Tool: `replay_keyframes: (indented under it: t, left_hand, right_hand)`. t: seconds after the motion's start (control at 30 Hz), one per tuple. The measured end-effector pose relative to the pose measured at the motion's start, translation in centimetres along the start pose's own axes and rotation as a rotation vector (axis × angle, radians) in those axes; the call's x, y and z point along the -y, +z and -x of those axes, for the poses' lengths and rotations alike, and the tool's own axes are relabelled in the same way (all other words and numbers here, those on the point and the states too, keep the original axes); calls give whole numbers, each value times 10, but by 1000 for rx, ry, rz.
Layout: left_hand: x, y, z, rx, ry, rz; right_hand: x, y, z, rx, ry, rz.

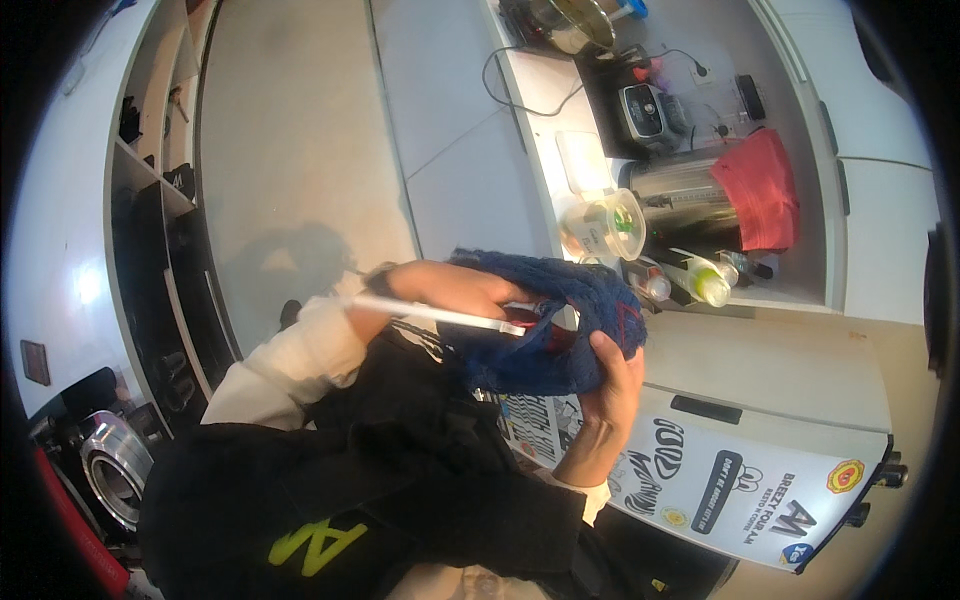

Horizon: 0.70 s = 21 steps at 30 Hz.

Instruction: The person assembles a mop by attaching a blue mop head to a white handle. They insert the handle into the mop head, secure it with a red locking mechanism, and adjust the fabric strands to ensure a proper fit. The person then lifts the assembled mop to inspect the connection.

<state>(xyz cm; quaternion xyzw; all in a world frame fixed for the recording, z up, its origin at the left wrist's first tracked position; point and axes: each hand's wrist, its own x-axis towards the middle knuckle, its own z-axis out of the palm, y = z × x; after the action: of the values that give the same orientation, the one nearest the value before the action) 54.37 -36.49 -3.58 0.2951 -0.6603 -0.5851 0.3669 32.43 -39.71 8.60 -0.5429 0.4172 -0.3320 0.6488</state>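
The left hand [450, 290] grips a white needle [430, 314], its long axis near level, tip pointing right into blue knitting [560, 320] clasped by the right hand [605, 400].

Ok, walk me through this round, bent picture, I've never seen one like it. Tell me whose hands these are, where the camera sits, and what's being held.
There is no machine here. The picture comes from a wide fisheye camera worn on a person's head, looking down, which is why straight edges curve toward the rim.

The two hands are the wearer's own. The left hand grips a thin white stick-like tool; what kind of tool is hard to tell. The right hand cups a dark blue knitted or netted cloth from below, its fingers curled around it. A black garment lies across the lap.

Beyond is a white counter with a clear plastic cup, a steel urn topped by a red cloth, small bottles and a black appliance.
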Motion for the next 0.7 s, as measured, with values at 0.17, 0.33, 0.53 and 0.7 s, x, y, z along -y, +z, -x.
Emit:
replay_keyframes:
  t: [0.17,0.33,0.53,0.7]
  left_hand:
    - [23,25,55,-236,179,75]
    - [-23,73,85,-513,-290,-299]
    - [-106,86,85,-954,51,-304]
    - [-79,56,44,-937,-46,-1008]
  right_hand:
    - [-18,0,-6,-14,12,-37]
    - [-18,16,-12,19,31,-90]
    - [-16,27,-13,95,21,-89]
    - [-18,27,-9,167,60,-3]
